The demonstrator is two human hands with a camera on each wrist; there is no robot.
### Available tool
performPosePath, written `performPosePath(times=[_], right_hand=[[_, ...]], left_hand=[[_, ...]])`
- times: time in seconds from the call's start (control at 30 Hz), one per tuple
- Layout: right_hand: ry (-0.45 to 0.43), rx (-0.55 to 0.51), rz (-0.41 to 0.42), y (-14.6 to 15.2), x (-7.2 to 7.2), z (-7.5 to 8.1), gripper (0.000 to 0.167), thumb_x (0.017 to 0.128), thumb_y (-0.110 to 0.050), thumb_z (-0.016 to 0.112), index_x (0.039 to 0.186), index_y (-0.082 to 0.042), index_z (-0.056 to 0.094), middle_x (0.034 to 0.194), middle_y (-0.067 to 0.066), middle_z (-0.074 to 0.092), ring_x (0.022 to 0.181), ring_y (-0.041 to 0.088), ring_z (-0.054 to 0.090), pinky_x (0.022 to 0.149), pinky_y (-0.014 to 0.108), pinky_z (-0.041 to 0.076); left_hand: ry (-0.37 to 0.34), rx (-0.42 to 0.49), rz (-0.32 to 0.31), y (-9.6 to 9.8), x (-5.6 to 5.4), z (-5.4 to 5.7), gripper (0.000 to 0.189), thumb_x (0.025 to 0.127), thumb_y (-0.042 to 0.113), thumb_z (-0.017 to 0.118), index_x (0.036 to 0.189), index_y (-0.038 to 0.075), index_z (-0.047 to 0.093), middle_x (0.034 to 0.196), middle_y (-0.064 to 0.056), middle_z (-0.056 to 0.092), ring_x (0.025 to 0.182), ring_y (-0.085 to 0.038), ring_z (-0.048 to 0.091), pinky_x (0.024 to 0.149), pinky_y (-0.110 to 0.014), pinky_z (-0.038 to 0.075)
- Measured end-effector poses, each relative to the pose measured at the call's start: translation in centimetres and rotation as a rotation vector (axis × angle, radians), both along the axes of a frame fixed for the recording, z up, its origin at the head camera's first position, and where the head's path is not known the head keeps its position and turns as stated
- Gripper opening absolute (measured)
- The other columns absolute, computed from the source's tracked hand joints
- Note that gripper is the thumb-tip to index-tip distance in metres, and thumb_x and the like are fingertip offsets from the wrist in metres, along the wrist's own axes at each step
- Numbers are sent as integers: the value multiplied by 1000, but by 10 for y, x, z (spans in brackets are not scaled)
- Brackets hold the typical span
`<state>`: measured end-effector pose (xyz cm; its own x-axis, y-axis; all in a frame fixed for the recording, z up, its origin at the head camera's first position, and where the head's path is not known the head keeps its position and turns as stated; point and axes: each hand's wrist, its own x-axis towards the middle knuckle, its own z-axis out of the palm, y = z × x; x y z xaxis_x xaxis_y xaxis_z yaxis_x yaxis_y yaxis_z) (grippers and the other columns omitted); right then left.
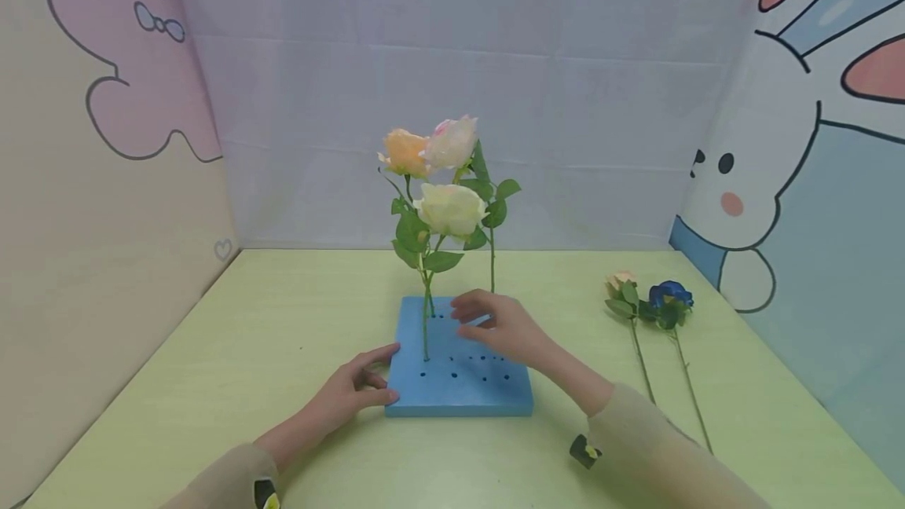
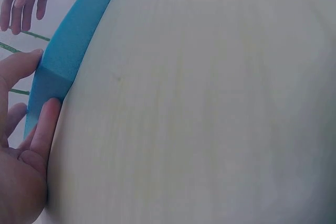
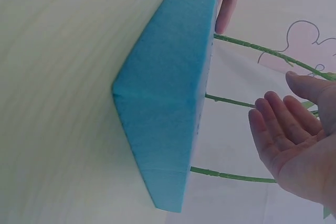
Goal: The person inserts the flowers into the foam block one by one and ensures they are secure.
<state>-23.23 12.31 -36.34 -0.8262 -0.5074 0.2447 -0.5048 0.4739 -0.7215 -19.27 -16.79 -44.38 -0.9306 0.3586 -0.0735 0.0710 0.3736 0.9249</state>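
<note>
A blue foam block with rows of small holes lies on the table. Three artificial roses stand upright in it: a cream rose in front, an orange rose behind it, and a pale pink rose. Against the block's left side, my left hand rests its fingertips and thumb. Over the block's right half hovers my right hand, fingers loosely bent and holding nothing. The right wrist view shows its palm beside the green stems, apart from the block. One stem's base is hidden behind this hand in the head view.
To the right on the pale yellow table, a peach rose and a blue rose lie with stems toward the front. A pale curtain hangs behind, and printed side panels flank the table.
</note>
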Motion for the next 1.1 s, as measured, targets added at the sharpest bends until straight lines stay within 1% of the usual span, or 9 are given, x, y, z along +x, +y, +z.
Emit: performPosePath(times=[0.2, 0.33, 0.43, 0.7, 0.8, 0.9, 1.03, 1.1], right_hand=[[32, -25, -28, 10, 2, -4, 34, 93, -17, 68, 126, -12, 62, 120, 6, 71, 108, 23, 69, 87, 36, 56], [52, -35, -53, 17, 5, -4, 33, 93, -17, 69, 125, -11, 62, 119, 7, 72, 108, 24, 69, 88, 37, 56], [48, -46, -70, 23, 7, -4, 34, 92, -15, 69, 125, -11, 62, 119, 8, 71, 108, 25, 69, 88, 38, 56], [57, -54, -117, 38, 12, -7, 34, 92, -15, 69, 125, -11, 62, 121, 9, 70, 108, 26, 69, 88, 36, 56], [65, -56, -133, 44, 14, -9, 34, 92, -15, 69, 125, -9, 62, 121, 11, 71, 109, 25, 69, 87, 36, 56], [68, -61, -151, 50, 17, -10, 34, 92, -14, 69, 125, -9, 62, 120, 11, 71, 109, 26, 68, 87, 33, 56], [69, -60, -175, 58, 19, -11, 34, 91, -13, 70, 125, -9, 62, 121, 10, 70, 109, 26, 69, 87, 34, 56], [71, -52, -187, 62, 20, -13, 35, 91, -13, 70, 125, -8, 62, 122, 9, 70, 108, 27, 69, 87, 36, 56]], left_hand=[[-2, -8, 5, 0, 1, 2, 75, 86, 28, 77, 151, 21, 41, 152, -14, 42, 103, -19, 57, 81, -28, 44], [-2, -11, 5, 0, 1, 2, 75, 86, 29, 77, 151, 22, 41, 152, -14, 43, 103, -19, 57, 81, -29, 44], [0, -12, 3, 0, 1, 3, 75, 86, 29, 77, 151, 22, 41, 152, -14, 42, 103, -19, 57, 81, -29, 44], [2, -14, 4, 0, 1, 2, 75, 86, 29, 76, 151, 22, 41, 152, -13, 43, 103, -19, 56, 81, -28, 44], [1, -13, 4, 0, 0, 1, 75, 86, 29, 77, 151, 23, 41, 151, -13, 43, 103, -19, 57, 81, -28, 44], [2, -13, 3, -1, -1, 0, 75, 86, 29, 77, 151, 23, 41, 152, -12, 43, 103, -19, 56, 80, -28, 44], [1, -14, 4, -1, -1, 0, 75, 86, 29, 77, 151, 23, 41, 152, -12, 43, 103, -19, 56, 79, -27, 44], [2, -18, 9, 0, -1, 0, 75, 86, 29, 77, 151, 22, 41, 151, -13, 43, 103, -18, 57, 79, -27, 45]])
